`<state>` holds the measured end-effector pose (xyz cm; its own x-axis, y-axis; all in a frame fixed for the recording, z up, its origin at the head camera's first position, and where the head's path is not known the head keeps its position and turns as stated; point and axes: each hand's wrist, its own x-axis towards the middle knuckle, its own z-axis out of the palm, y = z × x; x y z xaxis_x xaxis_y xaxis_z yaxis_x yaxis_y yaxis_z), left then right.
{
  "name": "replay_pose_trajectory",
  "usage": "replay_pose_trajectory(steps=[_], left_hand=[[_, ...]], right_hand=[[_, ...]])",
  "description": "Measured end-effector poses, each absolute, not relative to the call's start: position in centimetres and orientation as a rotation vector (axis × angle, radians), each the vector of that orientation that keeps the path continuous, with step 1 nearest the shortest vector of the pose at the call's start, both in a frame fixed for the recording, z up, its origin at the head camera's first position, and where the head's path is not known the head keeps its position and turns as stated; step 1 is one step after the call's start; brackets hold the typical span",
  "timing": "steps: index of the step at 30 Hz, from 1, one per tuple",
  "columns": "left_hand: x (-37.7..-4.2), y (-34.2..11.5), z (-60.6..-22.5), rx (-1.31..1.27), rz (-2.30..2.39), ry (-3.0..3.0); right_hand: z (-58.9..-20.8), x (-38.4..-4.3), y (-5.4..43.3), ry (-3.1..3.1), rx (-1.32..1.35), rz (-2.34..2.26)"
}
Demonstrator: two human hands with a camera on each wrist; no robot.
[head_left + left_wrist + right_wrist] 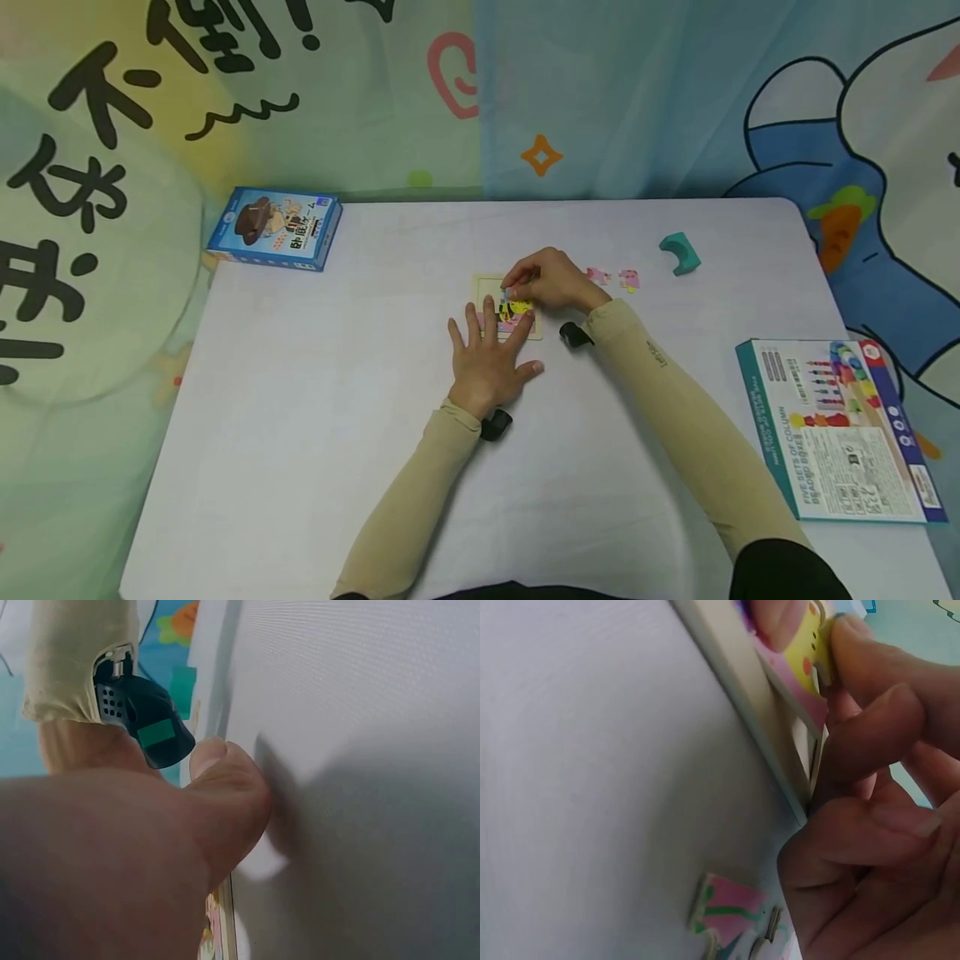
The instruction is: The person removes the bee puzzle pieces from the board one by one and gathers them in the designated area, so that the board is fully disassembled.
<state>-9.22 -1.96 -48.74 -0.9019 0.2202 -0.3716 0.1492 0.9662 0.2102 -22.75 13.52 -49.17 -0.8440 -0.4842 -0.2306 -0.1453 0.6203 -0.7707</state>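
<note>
Right hand point(553, 279) pinches a small puzzle piece point(824, 649) over the puzzle tray point(486, 287), mid-table; left hand point(483, 367) lies with fingers spread across the tray's near side. From the right wrist we get what the head view hides — a thick, pale, straight tray rim, and a gap inside it beside pink-and-yellow print. Loose pieces point(629, 279), mere pink specks from above, show green stripes and a cut edge down there. Left wrist gives us mostly thumb and finely textured white cloth point(360, 697). Head view adds a smooth teal arch-shaped block point(681, 252) and two glossy boxes point(273, 227).
</note>
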Motion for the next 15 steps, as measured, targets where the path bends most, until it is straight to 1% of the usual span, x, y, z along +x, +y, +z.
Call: replay_pose_trajectory(steps=[8, 15], left_hand=[[-9.17, -1.98, -48.66, 0.275, 0.251, 2.729], [-9.1, -1.96, -48.79, 0.268, 0.242, 2.727]], right_hand=[[-48.97, -22.96, 13.76, 2.369, -0.474, -1.121], [-49.05, -22.95, 14.14, 2.339, -0.504, -1.14]])
